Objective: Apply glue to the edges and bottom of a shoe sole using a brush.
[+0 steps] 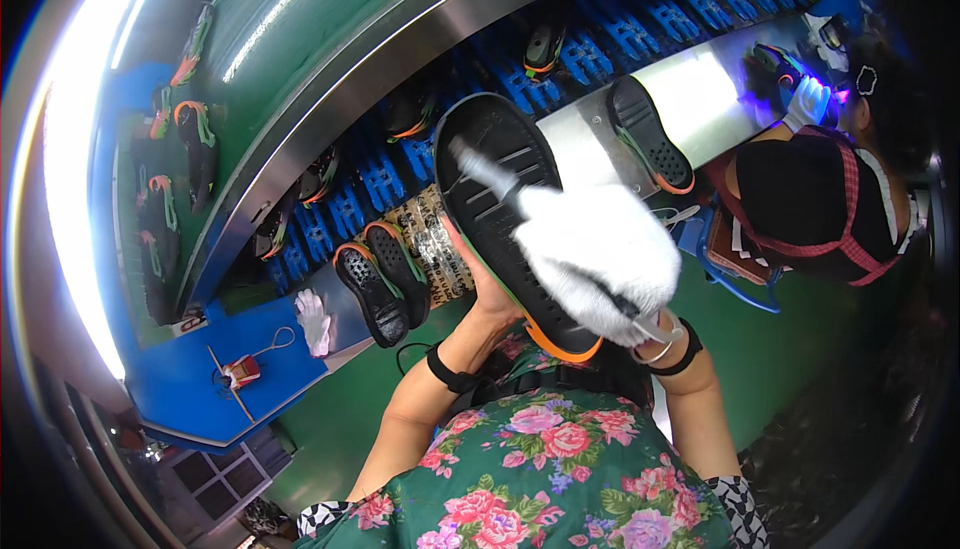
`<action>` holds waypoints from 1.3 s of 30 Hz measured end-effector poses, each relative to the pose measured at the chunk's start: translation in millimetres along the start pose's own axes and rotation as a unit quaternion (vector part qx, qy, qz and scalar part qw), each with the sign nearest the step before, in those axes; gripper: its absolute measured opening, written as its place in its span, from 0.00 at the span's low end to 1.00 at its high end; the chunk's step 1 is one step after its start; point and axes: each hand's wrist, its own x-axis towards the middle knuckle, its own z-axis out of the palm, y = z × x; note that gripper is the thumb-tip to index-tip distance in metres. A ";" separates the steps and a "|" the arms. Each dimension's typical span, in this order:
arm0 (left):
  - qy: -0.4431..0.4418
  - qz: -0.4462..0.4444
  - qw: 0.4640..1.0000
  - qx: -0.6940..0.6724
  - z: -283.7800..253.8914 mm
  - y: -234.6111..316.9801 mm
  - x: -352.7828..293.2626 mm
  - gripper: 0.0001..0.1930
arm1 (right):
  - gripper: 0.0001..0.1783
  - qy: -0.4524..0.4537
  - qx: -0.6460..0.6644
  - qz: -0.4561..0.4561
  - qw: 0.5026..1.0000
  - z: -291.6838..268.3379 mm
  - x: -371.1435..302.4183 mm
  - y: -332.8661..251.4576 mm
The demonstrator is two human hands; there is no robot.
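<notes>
Brushing, apparently, the black sole (492, 217) before the floral garment (570, 479), the right hand (600, 257) is clasping a brush (484, 171); the left hand (490, 292) is gripping the sole's side. Further strokes are probably needing steady support.

Left fingers (479, 273) hold a shoe (492, 219), right fingers (545, 211) a brush (488, 172).

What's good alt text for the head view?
The left hand holds a black sole edged in orange and green while the white-gloved right hand holds a brush over it. Three more soles lie along the bench beyond; a co-worker is at right.
</notes>
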 end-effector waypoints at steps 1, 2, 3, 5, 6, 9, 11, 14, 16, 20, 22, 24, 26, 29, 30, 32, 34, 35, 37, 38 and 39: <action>-0.130 0.015 0.989 -0.071 -3.9 -1.2 6.8 0.50 | 0.20 -0.029 -0.101 -0.011 0.994 -8.2 3.3 -2.5; -0.256 0.028 0.956 -0.140 -6.6 -0.2 13.0 0.47 | 0.21 -0.030 -0.071 0.004 0.997 -12.8 9.1 -6.6; -0.076 0.062 0.992 0.084 3.0 3.0 5.9 0.47 | 0.20 -0.041 -0.077 -0.001 0.996 -6.5 4.5 -6.2; -0.243 0.017 0.965 -0.093 -18.9 0.0 18.1 0.47 | 0.20 -0.055 -0.051 -0.028 0.997 11.4 -3.2 -4.8; -0.228 0.007 0.968 -0.102 -25.2 -0.1 19.4 0.47 | 0.19 -0.047 -0.002 -0.026 0.999 14.7 -4.3 -6.2; -0.184 -0.023 0.974 -0.127 -38.2 0.8 19.5 0.47 | 0.18 -0.088 0.071 0.028 0.993 -1.3 -8.2 -2.7; 0.049 0.009 0.998 -0.037 -17.4 -1.0 13.5 0.45 | 0.19 -0.052 0.028 0.011 0.998 -8.5 -4.6 6.9; -0.177 -0.043 0.982 -0.047 -30.1 6.6 17.7 0.47 | 0.21 -0.058 -0.002 -0.008 0.998 6.6 -6.6 -4.0; -0.170 -0.043 0.984 -0.013 -33.9 7.5 17.7 0.49 | 0.19 -0.070 0.030 -0.025 0.997 7.5 -9.0 -7.7; -0.126 0.019 0.983 0.135 -47.9 6.3 15.7 0.53 | 0.16 -0.067 0.070 0.032 0.995 -7.2 -6.9 1.0; 0.029 -0.045 0.995 0.079 -12.3 13.2 12.7 0.53 | 0.17 -0.042 0.021 0.023 0.999 -5.6 -12.5 -0.2; -0.180 -0.122 0.974 -0.069 -13.1 14.1 23.5 0.54 | 0.18 -0.043 0.029 0.017 0.998 9.0 -18.7 -4.8; -0.059 -0.084 0.992 -0.068 -93.1 1.8 45.3 0.56 | 0.19 -0.065 0.009 -0.021 0.998 12.9 -19.0 -4.8; -0.203 -0.047 0.976 -0.064 -5.3 27.3 26.4 0.56 | 0.18 -0.065 0.077 -0.002 0.995 1.8 -25.2 7.6; -0.134 -0.068 0.967 -0.205 10.3 28.1 18.5 0.56 | 0.17 -0.045 0.053 -0.001 0.998 -1.8 -23.2 10.6; 0.044 -0.006 0.992 -0.120 23.0 31.7 18.2 0.62 | 0.17 -0.072 0.010 -0.010 0.997 1.4 -25.2 1.4; -0.173 -0.115 0.978 -0.001 9.1 28.0 20.1 0.65 | 0.17 -0.059 0.013 -0.023 0.998 18.4 -39.3 -4.3; -0.211 -0.113 0.971 -0.022 10.4 29.1 23.6 0.67 | 0.16 -0.065 0.036 0.000 0.997 18.4 -39.1 -8.7; -0.221 -0.086 0.971 0.017 8.9 33.8 26.7 0.57 | 0.15 -0.070 0.076 0.036 0.994 4.4 -33.7 -8.0; -0.230 -0.060 0.970 0.055 7.5 36.9 25.2 0.48 | 0.14 -0.076 0.116 0.073 0.988 0.4 -34.1 -5.4; -0.218 -0.055 0.972 0.075 14.4 42.2 24.7 0.50 | 0.13 -0.057 0.069 0.039 0.995 -1.2 -32.2 -0.5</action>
